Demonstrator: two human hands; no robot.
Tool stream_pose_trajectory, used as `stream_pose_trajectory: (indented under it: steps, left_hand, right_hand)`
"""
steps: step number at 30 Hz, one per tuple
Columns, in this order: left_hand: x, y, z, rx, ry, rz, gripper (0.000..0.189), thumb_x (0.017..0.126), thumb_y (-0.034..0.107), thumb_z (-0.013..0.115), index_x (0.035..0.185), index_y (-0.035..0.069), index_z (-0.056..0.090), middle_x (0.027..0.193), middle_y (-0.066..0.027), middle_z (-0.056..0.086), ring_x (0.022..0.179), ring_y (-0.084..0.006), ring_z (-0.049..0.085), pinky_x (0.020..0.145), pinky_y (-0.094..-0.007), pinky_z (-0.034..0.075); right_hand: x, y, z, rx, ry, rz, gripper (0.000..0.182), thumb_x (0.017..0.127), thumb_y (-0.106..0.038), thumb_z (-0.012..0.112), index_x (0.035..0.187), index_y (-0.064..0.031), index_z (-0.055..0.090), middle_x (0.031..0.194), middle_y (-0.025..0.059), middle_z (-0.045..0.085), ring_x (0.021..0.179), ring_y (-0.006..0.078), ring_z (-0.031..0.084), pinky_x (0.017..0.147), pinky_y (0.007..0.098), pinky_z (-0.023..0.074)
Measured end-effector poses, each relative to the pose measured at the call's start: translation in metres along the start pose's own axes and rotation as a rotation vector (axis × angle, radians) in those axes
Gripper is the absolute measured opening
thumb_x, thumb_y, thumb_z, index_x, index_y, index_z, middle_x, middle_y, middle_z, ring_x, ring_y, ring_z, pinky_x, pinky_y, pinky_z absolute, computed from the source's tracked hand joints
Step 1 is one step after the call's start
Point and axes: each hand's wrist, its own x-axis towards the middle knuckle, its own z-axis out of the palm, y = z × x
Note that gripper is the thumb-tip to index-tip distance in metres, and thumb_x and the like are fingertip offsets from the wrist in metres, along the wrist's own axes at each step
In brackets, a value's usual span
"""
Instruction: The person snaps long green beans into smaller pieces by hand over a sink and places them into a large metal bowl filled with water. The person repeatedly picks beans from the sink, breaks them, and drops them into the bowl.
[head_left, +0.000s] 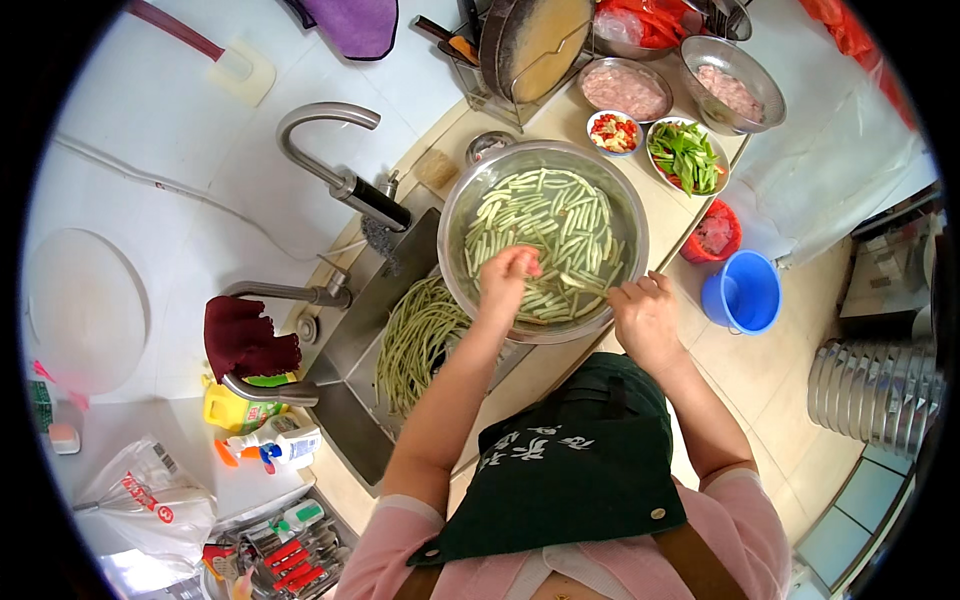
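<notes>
A large steel basin (457, 187) holds cut pieces of long green beans (525, 217) in water. My left hand (507, 281) is over the basin's near part, its fingers curled together; whether anything is between them cannot be told. At the basin's right rim, my right hand (643, 309) pinches a green bean piece that points in over the water. Uncut long beans (416, 337) lie coiled in the steel sink (349, 427), left of and below the basin.
Behind the basin stand a bowl of chopped chili and garlic (615, 133), a bowl of sliced green peppers (686, 157) and bowls of raw meat (626, 88). A faucet (330, 112) arches at the sink. A blue bucket (741, 292) and red basket (712, 232) stand beyond the counter edge.
</notes>
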Motion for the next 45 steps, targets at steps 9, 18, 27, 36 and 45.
stream_pose_trajectory:
  steps: [9, 18, 27, 36, 45]
  left_hand:
    - [-0.032, 0.046, 0.017, 0.924, -0.144, 0.996, 0.026, 0.086, 0.003, 0.055, 0.109, 0.003, 0.067, 0.112, -0.0144, 0.063, 0.121, -0.0262, 0.052, 0.101, -0.0382, 0.041]
    - [-0.028, 0.025, 0.016, 0.925, -0.186, 0.81, 0.012, 0.074, 0.005, 0.059, 0.085, 0.005, 0.062, 0.08, -0.0075, 0.055, 0.085, -0.0241, 0.055, 0.082, -0.036, 0.039]
    - [-0.012, -0.003, 0.003, 0.522, 0.053, 0.448, 0.034, 0.09, -0.001, 0.054, 0.123, 0.004, 0.058, 0.132, -0.015, 0.053, 0.122, -0.0304, 0.051, 0.098, -0.0388, 0.044]
    - [-0.032, 0.044, 0.02, 0.815, -0.159, 0.847, 0.024, 0.072, 0.001, 0.059, 0.095, 0.003, 0.068, 0.087, -0.0047, 0.058, 0.088, -0.0225, 0.055, 0.081, -0.0375, 0.036]
    - [-0.034, 0.048, 0.026, 0.837, -0.106, 0.926, 0.013, 0.074, 0.005, 0.063, 0.086, 0.005, 0.069, 0.087, -0.0036, 0.058, 0.089, -0.0228, 0.054, 0.082, -0.0389, 0.037]
  right_hand:
    - [0.006, -0.008, 0.004, 0.024, -0.019, -0.023, 0.006, 0.062, -0.006, 0.062, 0.067, -0.0083, 0.06, 0.068, 0.0063, 0.058, 0.071, 0.0231, 0.06, 0.077, 0.036, 0.047]
    - [0.007, -0.008, -0.009, 0.122, 0.087, 0.017, 0.009, 0.064, -0.004, 0.063, 0.072, -0.0079, 0.062, 0.069, 0.0061, 0.056, 0.069, 0.0238, 0.06, 0.067, 0.0352, 0.0476]
    - [0.0, 0.002, -0.002, 0.347, 0.009, 0.182, 0.011, 0.077, -0.007, 0.067, 0.088, -0.004, 0.068, 0.08, 0.0085, 0.061, 0.076, 0.0283, 0.062, 0.063, 0.038, 0.0508]
    - [0.012, -0.005, -0.003, 0.555, 0.046, 0.197, 0.018, 0.078, -0.001, 0.064, 0.096, -0.0017, 0.067, 0.083, 0.0129, 0.062, 0.076, 0.033, 0.061, 0.065, 0.0406, 0.0499]
    - [0.014, 0.0, -0.002, 0.241, 0.104, -0.001, 0.019, 0.064, -0.002, 0.065, 0.083, -0.0053, 0.067, 0.075, 0.0059, 0.058, 0.069, 0.0235, 0.06, 0.057, 0.0353, 0.0503]
